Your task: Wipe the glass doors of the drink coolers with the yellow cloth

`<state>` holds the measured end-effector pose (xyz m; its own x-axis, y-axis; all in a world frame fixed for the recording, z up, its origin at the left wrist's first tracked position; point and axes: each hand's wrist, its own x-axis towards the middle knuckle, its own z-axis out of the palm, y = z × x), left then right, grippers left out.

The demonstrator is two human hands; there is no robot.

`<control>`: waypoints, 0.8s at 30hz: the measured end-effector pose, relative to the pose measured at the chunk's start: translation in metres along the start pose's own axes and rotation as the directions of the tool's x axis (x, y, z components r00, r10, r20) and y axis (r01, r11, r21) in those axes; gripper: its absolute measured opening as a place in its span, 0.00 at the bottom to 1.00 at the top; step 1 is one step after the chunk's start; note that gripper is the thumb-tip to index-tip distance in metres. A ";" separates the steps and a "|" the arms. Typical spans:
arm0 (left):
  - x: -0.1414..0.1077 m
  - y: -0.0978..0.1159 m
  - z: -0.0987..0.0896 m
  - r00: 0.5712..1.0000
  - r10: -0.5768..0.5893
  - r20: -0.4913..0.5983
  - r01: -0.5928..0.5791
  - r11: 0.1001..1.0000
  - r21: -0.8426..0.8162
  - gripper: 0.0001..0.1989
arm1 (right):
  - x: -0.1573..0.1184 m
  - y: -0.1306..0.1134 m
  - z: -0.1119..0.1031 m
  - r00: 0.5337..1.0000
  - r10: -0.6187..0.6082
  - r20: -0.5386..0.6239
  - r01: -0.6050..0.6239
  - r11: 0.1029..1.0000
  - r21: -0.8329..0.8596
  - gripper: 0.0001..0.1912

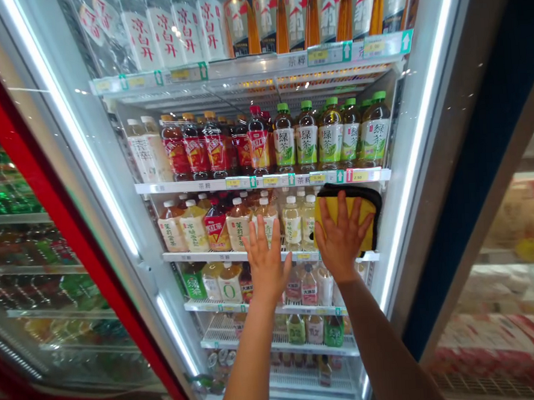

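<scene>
My right hand [343, 237] lies flat with spread fingers on a yellow cloth with a black edge [370, 200], pressing it against what looks like the clear glass front of a drinks fridge. The cloth hides part of the shelf behind it. To the left, my left hand [267, 261] is raised with its fingers stretched apart and nothing in it. Its palm faces the fridge; whether it touches the glass I cannot tell. Behind the fingers stand white-capped tea bottles [239, 223]. Just left of the cloth are pale drink bottles [292, 222].
Green-capped tea bottles [307, 134] and red-labelled bottles [216, 146] line the shelf above. Large clear water bottles [184, 30] and amber bottles [296, 17] fill the top. A red door frame [69, 218] slants at left. Bright light strips [419, 130] run down both sides.
</scene>
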<state>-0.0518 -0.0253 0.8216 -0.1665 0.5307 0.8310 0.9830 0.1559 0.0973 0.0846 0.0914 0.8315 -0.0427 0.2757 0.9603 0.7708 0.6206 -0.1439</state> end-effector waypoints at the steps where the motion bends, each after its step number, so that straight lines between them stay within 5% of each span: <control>1: 0.001 -0.003 -0.001 1.000 0.005 -0.003 -0.005 1.000 -0.005 0.49 | -0.006 -0.008 0.001 0.998 -0.056 0.019 0.056 0.998 0.013 0.30; 6: 0.003 -0.019 -0.005 0.999 0.046 0.003 -0.046 0.999 -0.014 0.50 | -0.049 0.005 0.003 0.979 -0.199 0.051 0.197 0.979 0.053 0.31; 9: 0.002 -0.031 -0.009 0.999 0.035 -0.010 -0.036 0.999 -0.004 0.51 | -0.037 0.007 0.006 0.995 -0.091 0.028 0.091 0.996 0.017 0.34; 12: 0.001 -0.046 -0.016 0.999 0.032 0.014 -0.032 0.999 -0.002 0.51 | -0.012 -0.027 0.012 0.999 0.034 0.024 -0.034 0.999 -0.007 0.36; 16: -0.001 -0.064 -0.026 0.999 0.023 0.039 -0.022 1.000 -0.006 0.50 | -0.021 -0.070 0.015 0.991 -0.087 0.100 0.083 0.996 0.039 0.35; 20: -0.003 -0.077 -0.031 0.999 0.008 0.043 -0.007 1.000 -0.015 0.50 | -0.052 -0.055 0.011 0.970 -0.193 0.150 0.189 0.981 0.044 0.32; 24: -0.004 -0.085 -0.032 1.000 0.000 0.026 0.001 1.000 -0.027 0.52 | -0.031 -0.054 0.013 0.992 -0.059 0.110 0.059 0.998 0.004 0.34</control>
<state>-0.1325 -0.0670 0.8274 -0.1685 0.5520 0.8166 0.9846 0.1341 0.1126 0.0360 0.0588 0.8067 -0.1576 0.3174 0.9351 0.7646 0.6384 -0.0879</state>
